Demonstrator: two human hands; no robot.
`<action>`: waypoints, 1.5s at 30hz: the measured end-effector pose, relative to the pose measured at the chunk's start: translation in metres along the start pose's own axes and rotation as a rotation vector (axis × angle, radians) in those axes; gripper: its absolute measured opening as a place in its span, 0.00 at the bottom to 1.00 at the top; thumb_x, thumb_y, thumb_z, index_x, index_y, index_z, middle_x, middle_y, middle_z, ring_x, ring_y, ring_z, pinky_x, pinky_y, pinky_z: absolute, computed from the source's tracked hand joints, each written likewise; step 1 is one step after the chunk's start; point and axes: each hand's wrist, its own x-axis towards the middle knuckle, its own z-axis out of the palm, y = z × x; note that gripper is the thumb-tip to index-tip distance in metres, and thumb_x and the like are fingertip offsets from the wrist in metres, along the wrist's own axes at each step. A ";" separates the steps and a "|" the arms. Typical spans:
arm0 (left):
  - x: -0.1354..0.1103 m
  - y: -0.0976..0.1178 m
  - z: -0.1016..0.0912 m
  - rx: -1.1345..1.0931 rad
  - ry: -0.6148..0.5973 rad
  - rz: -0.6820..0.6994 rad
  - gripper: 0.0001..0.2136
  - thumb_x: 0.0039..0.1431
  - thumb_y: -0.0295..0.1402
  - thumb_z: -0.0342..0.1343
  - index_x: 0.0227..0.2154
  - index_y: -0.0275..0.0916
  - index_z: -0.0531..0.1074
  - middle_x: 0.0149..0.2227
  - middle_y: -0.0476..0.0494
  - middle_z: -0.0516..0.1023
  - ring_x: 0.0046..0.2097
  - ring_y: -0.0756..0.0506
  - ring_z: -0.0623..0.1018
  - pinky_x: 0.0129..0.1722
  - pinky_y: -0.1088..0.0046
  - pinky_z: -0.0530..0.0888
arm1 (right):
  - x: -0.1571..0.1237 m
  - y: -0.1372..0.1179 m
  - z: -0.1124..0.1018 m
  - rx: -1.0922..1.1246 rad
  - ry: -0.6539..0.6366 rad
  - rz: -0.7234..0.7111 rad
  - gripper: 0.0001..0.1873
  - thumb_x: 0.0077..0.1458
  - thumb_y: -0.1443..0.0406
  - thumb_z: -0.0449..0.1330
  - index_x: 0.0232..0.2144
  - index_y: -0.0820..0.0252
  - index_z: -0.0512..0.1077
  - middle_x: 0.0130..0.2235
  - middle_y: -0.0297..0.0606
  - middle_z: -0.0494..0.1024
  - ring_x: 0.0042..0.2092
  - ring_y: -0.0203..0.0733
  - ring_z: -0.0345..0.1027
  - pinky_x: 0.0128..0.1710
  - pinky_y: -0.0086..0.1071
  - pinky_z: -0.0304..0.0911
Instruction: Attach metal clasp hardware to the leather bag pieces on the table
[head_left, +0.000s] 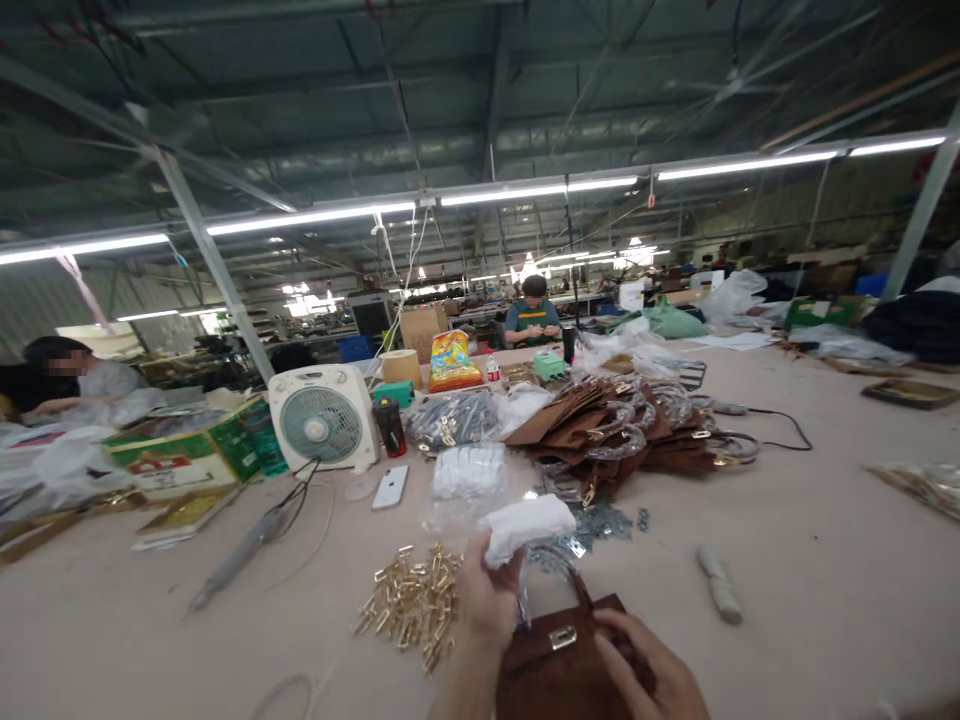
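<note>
My left hand [484, 598] is closed around a white crumpled cloth [523, 525], held just above a small brown handbag [559, 665] at the bottom of the view. The bag has a gold clasp [562, 637] and a plastic-wrapped handle [551, 565]. My right hand [646, 672] grips the bag's right side with curled fingers. A pile of small gold metal parts [412, 605] lies on the table just left of my left hand.
A heap of brown bag pieces [626, 435] lies mid-table, with silver fittings [604, 520], a white phone [390, 487], a white fan [322, 420], a green box [187, 460] and a grey roll [718, 583]. Other people sit at the far left [71, 380] and far back [534, 315].
</note>
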 end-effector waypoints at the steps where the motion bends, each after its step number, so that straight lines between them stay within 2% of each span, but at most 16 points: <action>1: -0.013 -0.007 -0.006 -0.001 0.003 -0.012 0.13 0.53 0.28 0.65 0.42 0.37 0.76 0.37 0.44 0.83 0.36 0.46 0.83 0.34 0.73 0.83 | 0.002 -0.010 0.008 0.105 0.004 0.032 0.27 0.54 0.45 0.68 0.50 0.53 0.81 0.48 0.45 0.84 0.47 0.51 0.80 0.47 0.34 0.76; 3: -0.036 -0.020 -0.018 0.044 -0.029 -0.033 0.17 0.51 0.28 0.68 0.45 0.40 0.76 0.40 0.45 0.83 0.35 0.47 0.82 0.31 0.75 0.82 | 0.004 -0.029 0.025 0.263 0.013 0.059 0.31 0.56 0.47 0.68 0.58 0.54 0.76 0.56 0.46 0.80 0.55 0.53 0.76 0.55 0.39 0.73; 4: -0.046 -0.026 -0.025 0.090 -0.060 -0.055 0.20 0.50 0.29 0.69 0.47 0.41 0.76 0.41 0.45 0.83 0.35 0.48 0.82 0.30 0.77 0.80 | 0.006 -0.036 0.033 0.293 0.030 0.067 0.32 0.57 0.47 0.68 0.58 0.55 0.75 0.56 0.46 0.80 0.55 0.54 0.76 0.57 0.40 0.71; 7: -0.068 -0.033 -0.046 0.291 -0.183 -0.107 0.19 0.54 0.37 0.69 0.48 0.39 0.78 0.40 0.42 0.83 0.33 0.48 0.80 0.29 0.77 0.77 | 0.009 -0.046 0.047 0.287 0.069 0.105 0.28 0.58 0.47 0.67 0.52 0.58 0.76 0.48 0.45 0.83 0.48 0.53 0.78 0.51 0.39 0.74; 11: -0.080 -0.025 -0.068 0.615 -0.346 0.027 0.25 0.63 0.52 0.61 0.49 0.34 0.79 0.44 0.37 0.83 0.41 0.41 0.80 0.40 0.67 0.77 | 0.010 -0.046 0.051 0.241 -0.009 0.159 0.26 0.58 0.46 0.66 0.48 0.60 0.78 0.46 0.46 0.83 0.46 0.54 0.79 0.44 0.38 0.76; 15: -0.081 -0.014 -0.078 0.883 -0.365 0.132 0.25 0.63 0.50 0.62 0.53 0.36 0.77 0.50 0.36 0.81 0.50 0.38 0.78 0.51 0.64 0.74 | 0.008 -0.044 0.058 0.156 -0.129 0.176 0.27 0.54 0.48 0.69 0.49 0.60 0.80 0.46 0.46 0.84 0.47 0.57 0.80 0.45 0.39 0.77; 18: -0.079 -0.014 -0.085 0.850 -0.357 0.146 0.25 0.66 0.50 0.59 0.56 0.36 0.75 0.52 0.35 0.81 0.53 0.36 0.78 0.55 0.62 0.73 | 0.006 -0.039 0.067 0.112 -0.096 0.234 0.29 0.51 0.47 0.70 0.47 0.61 0.81 0.41 0.46 0.85 0.43 0.58 0.81 0.42 0.40 0.77; 21: -0.081 -0.015 -0.091 0.860 -0.310 0.188 0.24 0.69 0.50 0.55 0.54 0.34 0.77 0.49 0.35 0.82 0.49 0.38 0.79 0.51 0.63 0.75 | 0.005 -0.032 0.072 -0.003 -0.045 0.226 0.26 0.54 0.45 0.66 0.41 0.60 0.82 0.39 0.46 0.85 0.40 0.56 0.81 0.40 0.39 0.76; 24: -0.086 -0.014 -0.092 0.857 -0.294 0.259 0.22 0.67 0.48 0.59 0.54 0.36 0.77 0.51 0.36 0.82 0.50 0.38 0.79 0.54 0.63 0.74 | 0.004 -0.029 0.074 -0.093 -0.065 0.130 0.22 0.56 0.47 0.64 0.37 0.59 0.83 0.40 0.45 0.85 0.43 0.55 0.80 0.44 0.39 0.75; 28: -0.091 -0.011 -0.088 0.689 -0.207 0.269 0.21 0.62 0.45 0.66 0.54 0.40 0.79 0.53 0.37 0.82 0.56 0.36 0.78 0.59 0.62 0.73 | 0.000 -0.031 0.079 0.062 -0.195 0.080 0.23 0.59 0.48 0.65 0.47 0.58 0.81 0.47 0.45 0.84 0.46 0.53 0.79 0.45 0.36 0.74; 33: -0.088 -0.017 -0.090 0.529 -0.173 0.212 0.19 0.59 0.42 0.69 0.49 0.39 0.81 0.51 0.38 0.83 0.55 0.38 0.79 0.60 0.64 0.72 | -0.003 -0.034 0.085 -0.046 -0.136 0.013 0.18 0.60 0.50 0.64 0.37 0.58 0.80 0.35 0.39 0.82 0.36 0.47 0.75 0.38 0.34 0.69; 35: -0.085 -0.017 -0.093 0.385 -0.138 0.155 0.20 0.57 0.44 0.70 0.47 0.36 0.81 0.47 0.37 0.84 0.51 0.37 0.81 0.57 0.63 0.74 | -0.001 -0.033 0.086 0.061 -0.132 0.082 0.17 0.60 0.50 0.64 0.35 0.58 0.79 0.31 0.36 0.79 0.33 0.45 0.72 0.34 0.33 0.67; 38: -0.082 -0.012 -0.095 0.141 -0.079 0.032 0.24 0.54 0.49 0.70 0.44 0.33 0.81 0.43 0.34 0.84 0.49 0.35 0.82 0.52 0.60 0.77 | 0.003 -0.034 0.087 0.419 -0.102 0.255 0.16 0.56 0.51 0.67 0.34 0.57 0.77 0.31 0.34 0.79 0.34 0.46 0.73 0.33 0.32 0.68; 41: -0.085 -0.003 -0.090 0.046 -0.157 -0.062 0.28 0.58 0.53 0.65 0.52 0.34 0.79 0.48 0.32 0.83 0.53 0.32 0.81 0.54 0.57 0.77 | 0.006 -0.040 0.086 0.694 -0.094 0.399 0.16 0.52 0.54 0.69 0.39 0.56 0.78 0.37 0.35 0.83 0.39 0.50 0.77 0.39 0.36 0.73; 43: -0.086 0.001 -0.088 0.067 -0.216 -0.027 0.30 0.59 0.52 0.66 0.58 0.38 0.75 0.53 0.33 0.81 0.56 0.32 0.79 0.55 0.57 0.77 | 0.008 -0.047 0.085 0.750 -0.100 0.449 0.18 0.51 0.54 0.69 0.42 0.57 0.79 0.38 0.37 0.84 0.41 0.53 0.79 0.42 0.40 0.75; 45: -0.086 0.002 -0.086 0.138 -0.238 0.046 0.34 0.53 0.45 0.73 0.61 0.41 0.71 0.58 0.33 0.78 0.59 0.33 0.77 0.57 0.59 0.75 | 0.009 -0.055 0.085 0.757 -0.110 0.481 0.20 0.51 0.54 0.68 0.43 0.58 0.80 0.38 0.40 0.84 0.42 0.55 0.80 0.44 0.43 0.76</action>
